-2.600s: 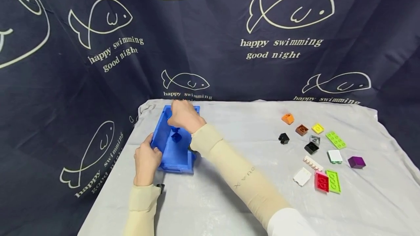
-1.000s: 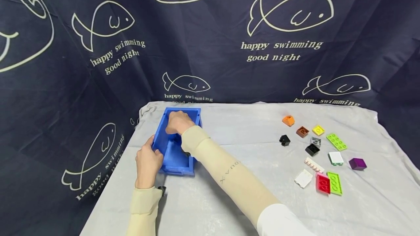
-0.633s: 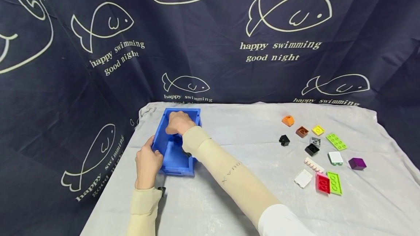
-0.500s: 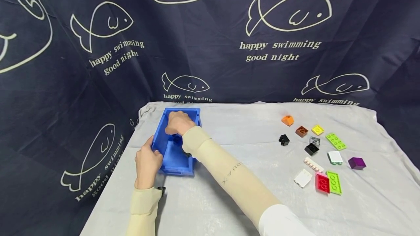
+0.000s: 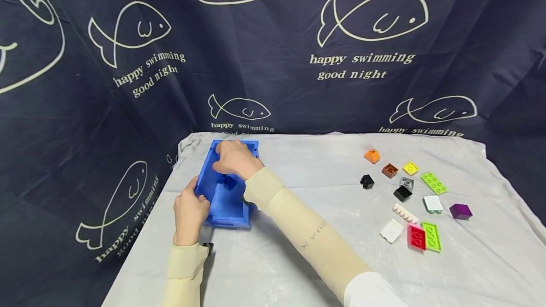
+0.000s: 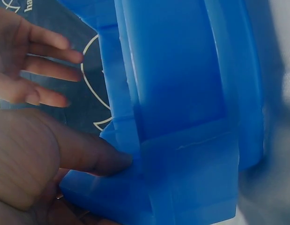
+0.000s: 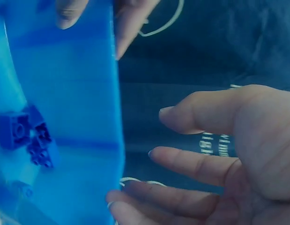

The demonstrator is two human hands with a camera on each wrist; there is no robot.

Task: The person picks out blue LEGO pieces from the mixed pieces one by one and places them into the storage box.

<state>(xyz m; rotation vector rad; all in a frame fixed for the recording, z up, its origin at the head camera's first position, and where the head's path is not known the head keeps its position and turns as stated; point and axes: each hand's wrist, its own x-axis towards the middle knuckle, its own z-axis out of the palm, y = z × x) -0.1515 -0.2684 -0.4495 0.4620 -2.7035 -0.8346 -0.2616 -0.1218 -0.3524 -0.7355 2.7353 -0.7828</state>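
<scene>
My left hand [image 5: 190,210] grips the left wall of a blue plastic bin [image 5: 228,223], its thumb [image 6: 95,154] hooked over the rim. Above the far part of the bin is my right hand [image 5: 235,159]; in the right wrist view its fingers [image 7: 191,164] are spread and loosely bent, with nothing between them. Several dark blue toy bricks [image 7: 13,130] lie together on the bin floor. From the head view only some of these dark blue bricks [image 5: 229,182] show, the far end being covered by the right hand.
Loose toy bricks lie scattered on the right of the pale cloth: orange [image 5: 372,156], brown [image 5: 390,170], yellow [image 5: 410,168], black [image 5: 367,182], purple [image 5: 460,211], red [image 5: 416,238], lime [image 5: 434,183] and white [image 5: 391,230]. A dark fish-print curtain [image 5: 281,84] hangs behind.
My right hand dipped lower into the bin, stayed there, and now has risen slightly with its fingers apart. The left hand keeps its hold on the bin wall.
</scene>
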